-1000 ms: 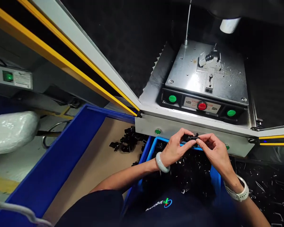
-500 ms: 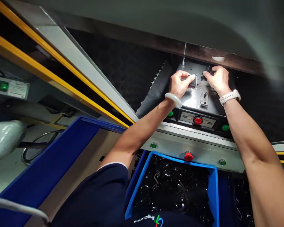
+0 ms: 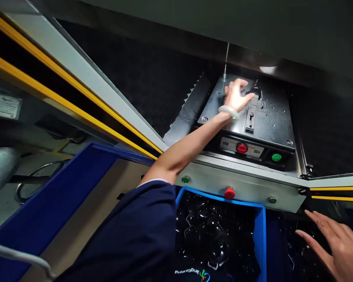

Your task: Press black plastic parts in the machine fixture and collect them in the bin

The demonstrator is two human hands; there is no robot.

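Left grip: open, fingers spread, nothing visibly held. The left hand [image 3: 237,96] is over the steel plate [image 3: 272,129], fingertips just beside the clamp fixture [image 3: 255,100].
Right grip: open, fingers splayed, nothing held. The right hand [image 3: 332,244] is low at right, near loose black parts [image 3: 291,250].
Part: small black piece [image 3: 251,92] at the fixture; too dark to tell if seated.
Plate: brushed steel, dusted with pale specks, screws at the corners.
Fixture: grey metal blocks plus a slotted slide [image 3: 250,118].
Stock: blue plastic tote [image 3: 263,235] directly below the machine's front, heaped with glossy black moulded parts [image 3: 206,231]; shapes are angular, hollow frames.
Controls: red button [image 3: 241,148] and 1 green button [image 3: 276,157] on a black panel; 1 red button [image 3: 229,192] between 2 green ones on the grey front face [image 3: 202,176].
Guard: yellow-striped frame [image 3: 76,94] runs up at left.
Handling: best to seat the piece flat in the fixture, fingers off the clamp line, both hands clear of the plate before touching any button.
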